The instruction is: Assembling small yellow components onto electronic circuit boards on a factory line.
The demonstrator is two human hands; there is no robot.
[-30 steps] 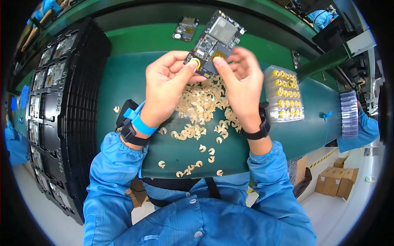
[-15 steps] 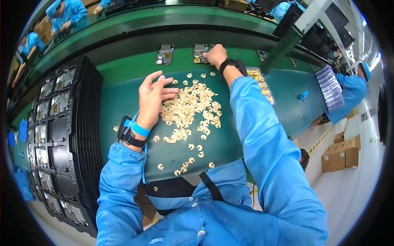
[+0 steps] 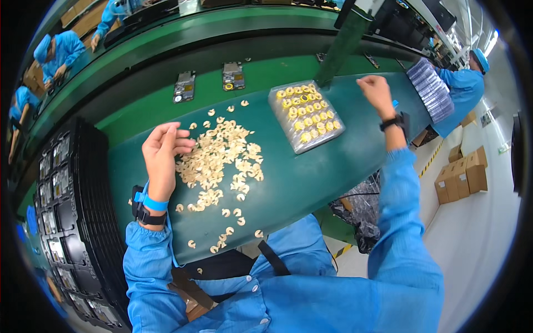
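My left hand (image 3: 162, 154) hovers with loosely curled fingers over the left edge of a heap of small pale crescent-shaped pieces (image 3: 219, 158) on the dark green bench (image 3: 311, 177). It holds nothing. My right hand (image 3: 375, 91) is stretched out to the far right, fingers curled in, with nothing visible in it. It is just past a clear tray of round gold parts (image 3: 307, 115). Two small circuit boards (image 3: 185, 86) (image 3: 234, 76) lie on the green conveyor belt (image 3: 144, 111) behind the heap.
A tall stack of black trays (image 3: 72, 222) holding boards stands at my left. A green post (image 3: 347, 39) rises behind the gold-part tray. A co-worker in blue (image 3: 463, 83) stands at the right beside a stack of clear trays (image 3: 430, 94). Cardboard boxes (image 3: 461, 175) sit on the floor.
Both hands held a circuit board a second ago. The right hand set it on the conveyor, then swung out to the right. The left hand dropped to the heap.
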